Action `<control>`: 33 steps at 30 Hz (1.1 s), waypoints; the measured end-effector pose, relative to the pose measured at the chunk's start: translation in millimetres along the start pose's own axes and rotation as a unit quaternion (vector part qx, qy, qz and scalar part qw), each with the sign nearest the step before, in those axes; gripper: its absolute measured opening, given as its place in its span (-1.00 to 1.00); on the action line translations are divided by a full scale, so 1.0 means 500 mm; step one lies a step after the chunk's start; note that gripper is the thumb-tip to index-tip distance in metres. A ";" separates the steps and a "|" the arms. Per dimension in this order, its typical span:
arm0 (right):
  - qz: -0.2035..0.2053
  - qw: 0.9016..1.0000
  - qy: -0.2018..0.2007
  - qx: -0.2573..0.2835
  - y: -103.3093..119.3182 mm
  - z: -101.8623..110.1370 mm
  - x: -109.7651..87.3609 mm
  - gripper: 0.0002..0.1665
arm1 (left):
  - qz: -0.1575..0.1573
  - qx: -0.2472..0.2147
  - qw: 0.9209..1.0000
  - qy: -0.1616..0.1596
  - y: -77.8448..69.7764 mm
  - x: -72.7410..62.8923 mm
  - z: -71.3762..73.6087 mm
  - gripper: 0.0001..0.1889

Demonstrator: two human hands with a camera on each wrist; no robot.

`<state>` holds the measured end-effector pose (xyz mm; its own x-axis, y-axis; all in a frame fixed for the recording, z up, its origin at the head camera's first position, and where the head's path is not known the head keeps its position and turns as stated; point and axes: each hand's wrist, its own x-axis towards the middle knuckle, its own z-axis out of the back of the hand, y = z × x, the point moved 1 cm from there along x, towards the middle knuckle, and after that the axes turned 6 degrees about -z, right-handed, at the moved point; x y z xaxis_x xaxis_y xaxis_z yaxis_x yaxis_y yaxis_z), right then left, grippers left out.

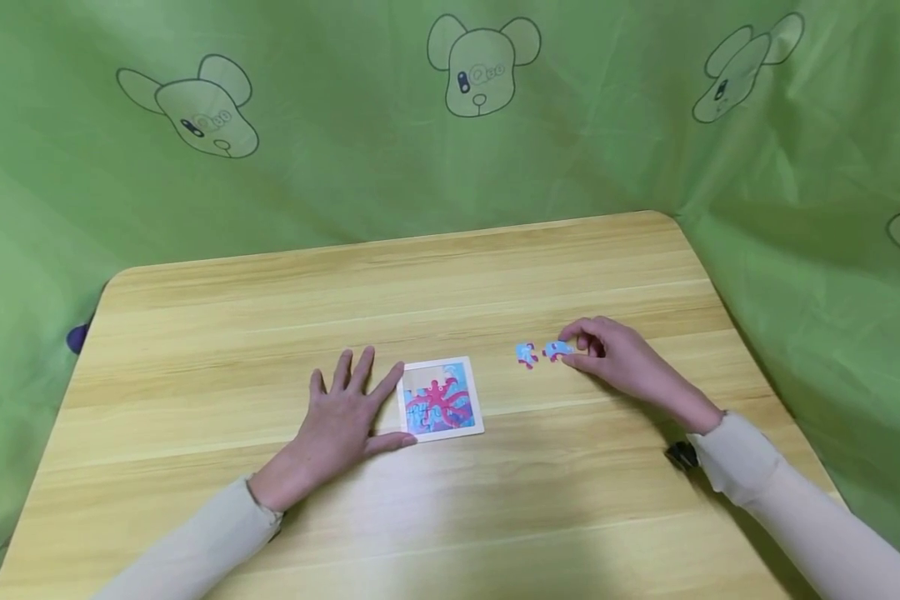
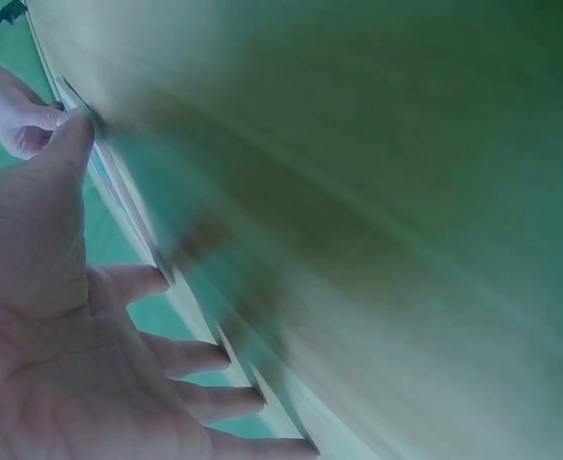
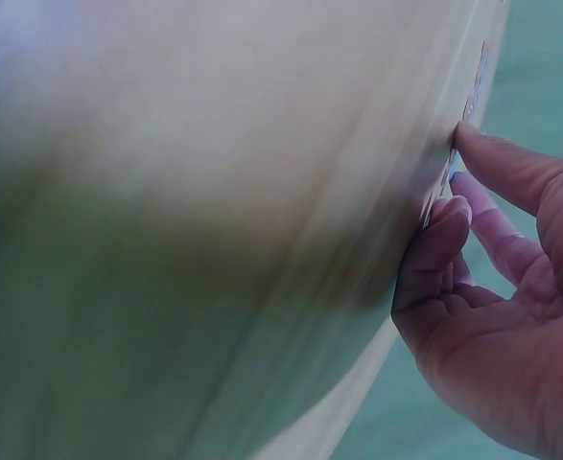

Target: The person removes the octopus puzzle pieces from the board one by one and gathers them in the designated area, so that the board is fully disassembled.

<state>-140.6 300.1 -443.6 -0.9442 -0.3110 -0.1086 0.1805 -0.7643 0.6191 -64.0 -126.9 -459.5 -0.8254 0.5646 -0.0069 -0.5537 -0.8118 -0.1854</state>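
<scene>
A small square jigsaw puzzle in a white frame tray (image 1: 477, 408) lies mid-table, showing a pink octopus on blue. Its upper left part shows bare backing. My left hand (image 1: 337, 425) is spread flat on the table, with thumb and index fingertips at the frame's left edge. To the right of the puzzle, my right hand (image 1: 622, 354) pinches a blue and pink jigsaw piece (image 1: 556, 350) between thumb and index finger, low at the tabletop. Another jigsaw piece (image 1: 526, 354) lies just left of it. In the right wrist view, the other fingers (image 3: 434, 249) are curled in.
The wooden table (image 1: 270, 333) has rounded far corners. A green curtain (image 1: 345, 167) with printed bear heads hangs behind it and along the sides. Beyond the left table edge is a small purple object (image 1: 77, 338).
</scene>
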 end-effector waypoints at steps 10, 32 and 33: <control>-0.002 1.000 -0.001 -0.011 0.001 -0.002 0.010 -0.75 | 0.002 -0.003 1.000 0.005 0.003 -0.001 -0.003 0.06; -0.047 0.996 -0.038 0.062 0.044 -0.015 -0.021 -0.62 | 0.000 -0.012 1.000 0.003 0.003 0.000 -0.003 0.06; -0.052 0.995 -0.036 0.073 0.052 -0.018 -0.022 -0.63 | 0.001 -0.012 1.000 0.005 0.004 0.000 -0.003 0.06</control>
<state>-123.0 278.8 -433.4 -0.9741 -0.1885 -0.1249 0.0435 -0.6983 0.7145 -64.8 -128.1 -461.4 -0.8252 0.5646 -0.0161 -0.5494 -0.8089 -0.2092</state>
